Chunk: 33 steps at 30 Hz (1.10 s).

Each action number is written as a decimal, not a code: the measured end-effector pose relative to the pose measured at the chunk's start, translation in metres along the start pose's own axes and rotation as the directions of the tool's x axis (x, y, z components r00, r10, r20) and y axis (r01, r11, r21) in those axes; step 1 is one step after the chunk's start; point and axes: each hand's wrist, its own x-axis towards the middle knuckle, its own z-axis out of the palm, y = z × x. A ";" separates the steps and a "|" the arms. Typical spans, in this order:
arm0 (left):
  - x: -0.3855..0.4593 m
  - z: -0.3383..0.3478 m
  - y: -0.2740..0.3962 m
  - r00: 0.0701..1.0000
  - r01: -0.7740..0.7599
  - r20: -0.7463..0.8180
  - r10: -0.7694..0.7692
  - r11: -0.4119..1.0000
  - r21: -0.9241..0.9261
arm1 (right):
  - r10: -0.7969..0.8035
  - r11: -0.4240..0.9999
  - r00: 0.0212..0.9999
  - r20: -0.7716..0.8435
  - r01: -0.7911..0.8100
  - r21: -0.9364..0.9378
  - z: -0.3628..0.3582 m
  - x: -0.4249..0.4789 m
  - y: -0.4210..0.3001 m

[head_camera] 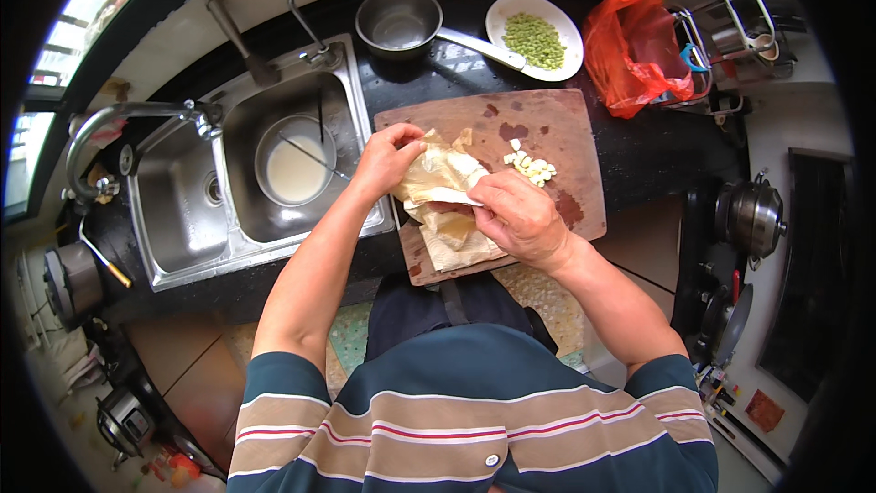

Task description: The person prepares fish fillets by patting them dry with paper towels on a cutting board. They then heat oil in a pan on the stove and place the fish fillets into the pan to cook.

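Observation:
Crumpled yellowish wrapping paper (448, 174) is spread between my two hands over a wooden cutting board (479, 106). My left hand (393, 157) pinches its upper left edge. With thumb and fingers, my right hand (517, 216) grips the folded pale edge on the right. Something reddish-brown shows partly inside the folds; I cannot tell what it is. A textured paper sheet (455, 250) lies beneath, on the board's near side. Chopped pale pieces, perhaps garlic (532, 168), sit in a small pile just beyond my right hand. Dark wet stains mark the board.
Left of the board is a double steel sink (236, 219) holding a bowl of milky liquid (295, 168). Behind the board stand a steel saucepan (399, 20) and a white plate (499, 14) of chopped green vegetable. A red plastic bag (629, 48) rests by a wire rack at right.

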 end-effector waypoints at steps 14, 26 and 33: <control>-0.012 0.003 0.005 0.976 0.030 -0.217 -0.016 0.998 0.060 | 0.657 0.754 0.658 -0.369 -0.585 0.299 -0.087 -0.023 0.029; -0.029 -0.004 0.019 0.860 0.485 0.076 -0.505 0.760 -0.432 | 0.848 0.510 0.414 -0.330 -0.471 0.720 -0.076 -0.044 0.165; -0.046 0.015 0.050 0.896 0.440 -0.004 -0.443 0.891 -0.112 | 0.958 0.264 0.231 -0.171 -0.470 0.842 -0.054 -0.073 0.198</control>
